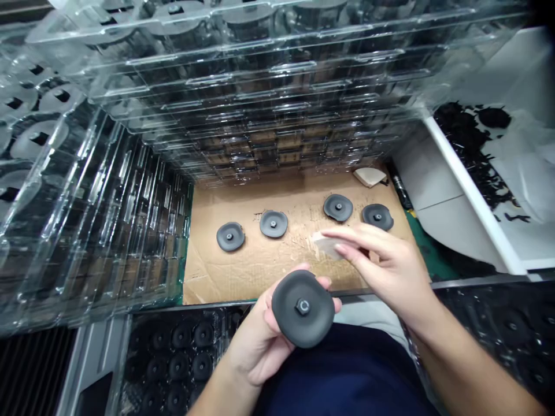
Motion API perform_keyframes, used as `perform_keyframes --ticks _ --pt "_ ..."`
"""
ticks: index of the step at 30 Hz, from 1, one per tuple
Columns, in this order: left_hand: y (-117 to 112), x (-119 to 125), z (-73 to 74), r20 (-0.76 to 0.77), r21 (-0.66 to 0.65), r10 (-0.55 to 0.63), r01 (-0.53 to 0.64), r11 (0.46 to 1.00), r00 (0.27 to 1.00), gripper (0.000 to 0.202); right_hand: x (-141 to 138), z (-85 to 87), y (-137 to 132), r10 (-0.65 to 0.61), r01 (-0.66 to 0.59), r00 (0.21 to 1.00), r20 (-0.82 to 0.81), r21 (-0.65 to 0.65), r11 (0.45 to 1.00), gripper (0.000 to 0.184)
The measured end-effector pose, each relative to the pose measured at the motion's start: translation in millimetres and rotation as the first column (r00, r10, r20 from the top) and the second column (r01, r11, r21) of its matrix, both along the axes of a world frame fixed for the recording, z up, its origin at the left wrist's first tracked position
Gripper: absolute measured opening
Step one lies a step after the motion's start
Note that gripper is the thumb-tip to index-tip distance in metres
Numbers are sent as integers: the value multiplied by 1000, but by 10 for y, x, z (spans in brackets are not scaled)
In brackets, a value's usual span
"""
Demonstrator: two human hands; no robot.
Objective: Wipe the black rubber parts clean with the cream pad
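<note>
My left hand (264, 341) grips a black rounded disc (288, 326) from below, its dished face with a small central metal stud turned up toward me. Between the thumb and fingers of my right hand (385, 260) is a folded white cloth pad (327, 245), held to the right of the disc and apart from it. Beyond my hands, similar black discs lie on a cardboard sheet (208, 277): one at the left (230, 236), one near the middle (273, 223), and two at the right, the nearer-centre disc (338, 207) and the outer disc (377, 216).
Tall stacks of clear plastic trays (269, 81) rise behind the cardboard, with more trays (78, 202) at the left. Another folded white pad (369, 176) lies at the back right. A white bin (472, 196) holds black scraps. Trays of black parts (173, 358) flank my lap.
</note>
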State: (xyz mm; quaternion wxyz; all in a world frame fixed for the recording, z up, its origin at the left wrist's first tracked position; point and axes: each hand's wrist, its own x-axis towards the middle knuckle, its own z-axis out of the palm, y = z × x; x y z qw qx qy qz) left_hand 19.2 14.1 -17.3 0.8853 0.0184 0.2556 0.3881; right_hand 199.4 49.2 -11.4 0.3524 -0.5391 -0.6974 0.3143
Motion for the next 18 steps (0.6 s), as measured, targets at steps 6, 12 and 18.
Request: perform_keyframes --ticks 6,12,18 --pt "15 -64 -47 10 -41 23 -23 999 1000 38 -34 -648 -390 71 -69 997 18 -122 990 23" --pt "21 -22 -34 -37 -46 73 -75 996 997 44 -127 -106 -276 -168 168 986 9 -58 984 31" --pt "-35 -35 -20 -229 9 216 -219 976 949 45 -516 441 -261 203 -197 979 -15 167 966 24"
